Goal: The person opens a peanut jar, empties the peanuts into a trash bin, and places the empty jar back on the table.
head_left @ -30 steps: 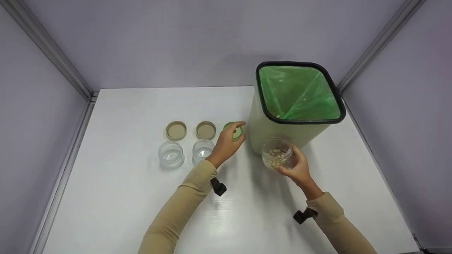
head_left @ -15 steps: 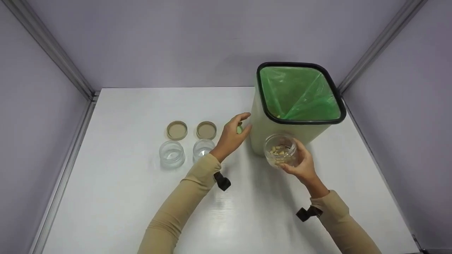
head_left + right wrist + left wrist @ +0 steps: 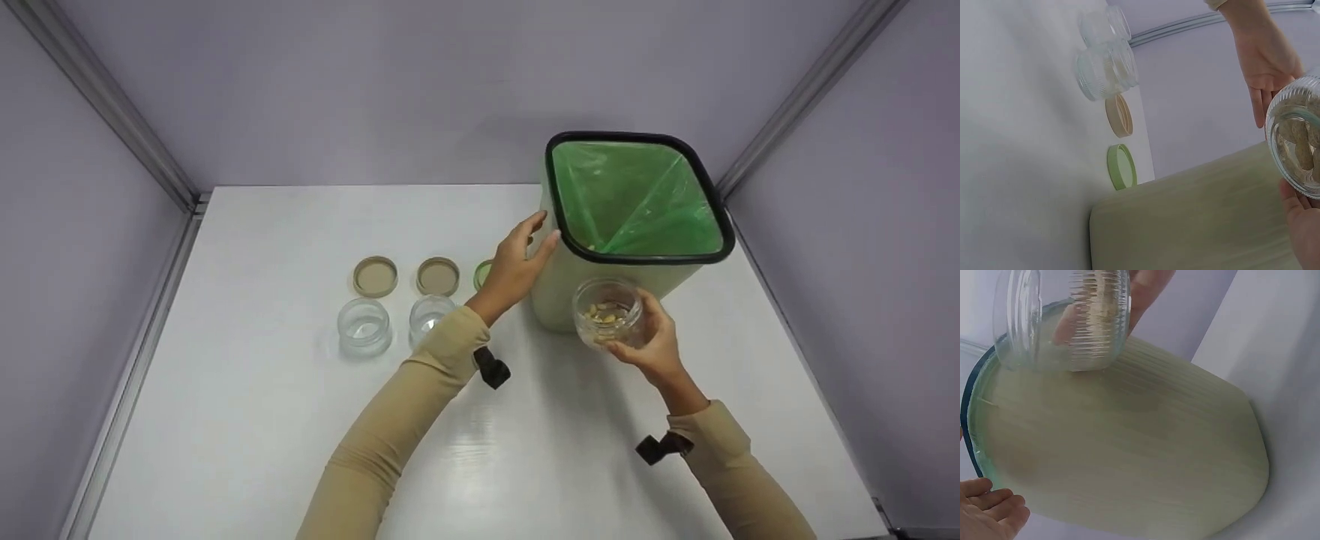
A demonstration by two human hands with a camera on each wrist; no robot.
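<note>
1. Holding the ribbed glass jar (image 3: 607, 313) in your right hand (image 3: 651, 346), you have your fingers curled round its lower side; it sits lifted off the table (image 3: 247, 420), just in front of the bin (image 3: 559, 281) and below its black rim, toward the table's right half.
2. Your left hand (image 3: 517, 264) is released, fingers straight, resting against or just beside the bin's upper left wall near the rim. It grasps nothing. From the left wrist view your fingertips (image 3: 994, 506) lie at the bin's edge, though I cannot tell how firmly they press.
3. Watch the jar's contents, the pale pieces (image 3: 602, 316) inside. The mouth is open, so a quick tilt while the jar is short of the rim would likely scatter pieces onto the table or down the bin's outer wall.
4. Mind the bin itself. It looks tall and light, so knocking its wall with the jar could slide or tip it toward the far right corner if your left hand is not bracing it.
5. Keep your left sleeve clear of the two empty jars (image 3: 364, 327) and the tan lids (image 3: 375, 277) in the middle of the table; the green lid (image 3: 482, 274) lies just beside your left wrist, and a careless pull back could sweep it off.
</note>
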